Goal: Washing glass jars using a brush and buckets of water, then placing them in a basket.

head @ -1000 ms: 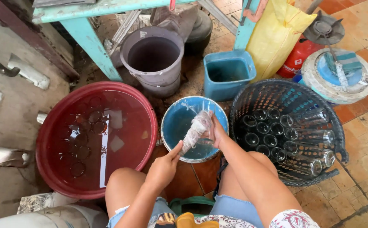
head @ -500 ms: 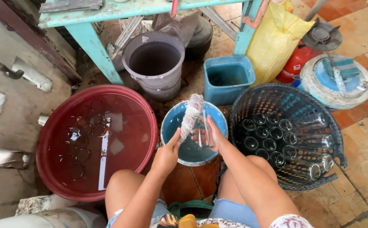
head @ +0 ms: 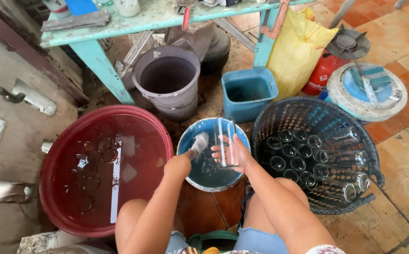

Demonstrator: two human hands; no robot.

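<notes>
On my left sits a big red tub [head: 49,188] of water with glasses sunk in it. Ahead, a grey bucket [head: 169,82] stands under the green table [head: 120,23], beside a blue square bin [head: 249,91] and a yellow sack [head: 296,51].

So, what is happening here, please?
A person sits low over a blue basin of water. The right hand holds a clear drinking glass upright above it, and the left hand holds a soapy sponge beside the glass. More glasses lie under water in the red tub on the left, and others stand in the black basket on the right.
</notes>
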